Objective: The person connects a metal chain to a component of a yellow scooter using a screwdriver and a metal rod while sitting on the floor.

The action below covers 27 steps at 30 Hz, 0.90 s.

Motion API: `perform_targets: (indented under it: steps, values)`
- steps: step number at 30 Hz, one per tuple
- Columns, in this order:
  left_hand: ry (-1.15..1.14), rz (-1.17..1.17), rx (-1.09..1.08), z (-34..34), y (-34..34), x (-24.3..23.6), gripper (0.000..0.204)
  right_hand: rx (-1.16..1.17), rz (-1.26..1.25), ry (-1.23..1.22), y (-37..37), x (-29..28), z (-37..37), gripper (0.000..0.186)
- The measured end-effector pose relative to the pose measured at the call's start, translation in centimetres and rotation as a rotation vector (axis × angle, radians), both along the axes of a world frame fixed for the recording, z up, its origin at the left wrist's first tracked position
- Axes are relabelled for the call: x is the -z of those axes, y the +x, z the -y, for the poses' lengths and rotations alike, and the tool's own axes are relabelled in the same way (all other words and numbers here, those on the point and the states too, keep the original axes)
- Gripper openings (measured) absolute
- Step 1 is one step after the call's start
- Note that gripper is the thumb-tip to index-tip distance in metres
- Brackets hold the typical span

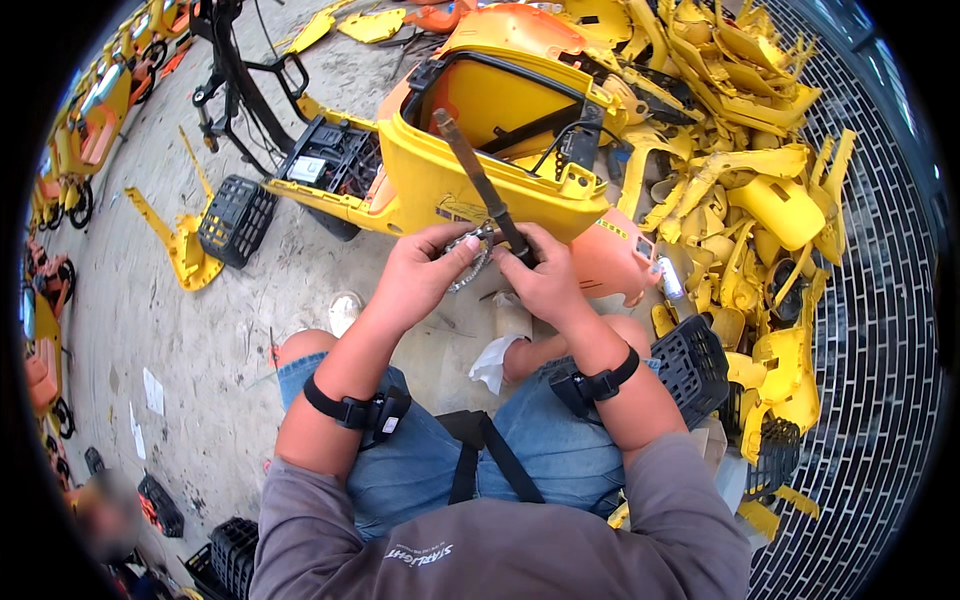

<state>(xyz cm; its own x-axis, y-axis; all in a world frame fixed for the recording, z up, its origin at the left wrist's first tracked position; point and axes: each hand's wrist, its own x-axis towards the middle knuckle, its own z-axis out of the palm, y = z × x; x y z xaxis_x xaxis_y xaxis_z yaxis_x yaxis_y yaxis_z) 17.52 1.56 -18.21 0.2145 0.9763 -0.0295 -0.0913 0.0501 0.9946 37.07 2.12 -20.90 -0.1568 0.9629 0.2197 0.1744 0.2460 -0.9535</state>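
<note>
My left hand (418, 275) is closed, thumb and fingers pinching a silvery, beaded metal ring (468, 280) that looks like a chain or a ball-bearing ring. My right hand (545, 275) is closed round the lower end of a long, dark, worn metal rod (480, 185), which slants up and to the left. The ring lies close beside the rod's lower end; whether they touch I cannot tell. Just beyond both hands stands the yellow body shell (440, 185) of a scooter-like vehicle, with a black-edged opening. An orange plastic panel (610, 255) lies right of my right hand.
Yellow plastic parts (770, 210) are heaped on the right beside a dark brick surface (880, 330). Black baskets stand at left (238, 220) and by my right knee (690, 370). A black frame post (240, 80) rises at the upper left. Several orange-yellow vehicles (85, 130) line the far left.
</note>
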Motion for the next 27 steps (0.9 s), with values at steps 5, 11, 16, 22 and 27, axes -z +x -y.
perform_targets:
  steps: [5, 11, 16, 22, 27]
  values:
    - [0.115, -0.04, -0.022, -1.7, 0.7, 0.2, 0.029, 0.091, -0.048, -0.017, 2.7, -1.4, 0.6, 0.023]
    - [0.339, -0.093, -0.034, -4.3, 0.3, 0.7, 0.03, 0.202, -0.002, -0.153, 5.8, -3.0, 3.1, 0.026]
    - [0.499, -0.215, -0.14, -5.9, -0.9, 0.3, 0.026, 0.252, -0.104, -0.293, 5.1, -4.1, 4.3, 0.028]
    - [0.592, -0.27, -0.226, -7.6, -3.5, 0.7, 0.023, 0.235, -0.163, -0.244, 3.9, -0.1, 4.5, 0.024]
    - [0.409, -0.106, -0.099, -7.4, -4.5, 1.1, 0.024, 0.16, -0.181, -0.305, 1.9, -0.8, 3.9, 0.019]
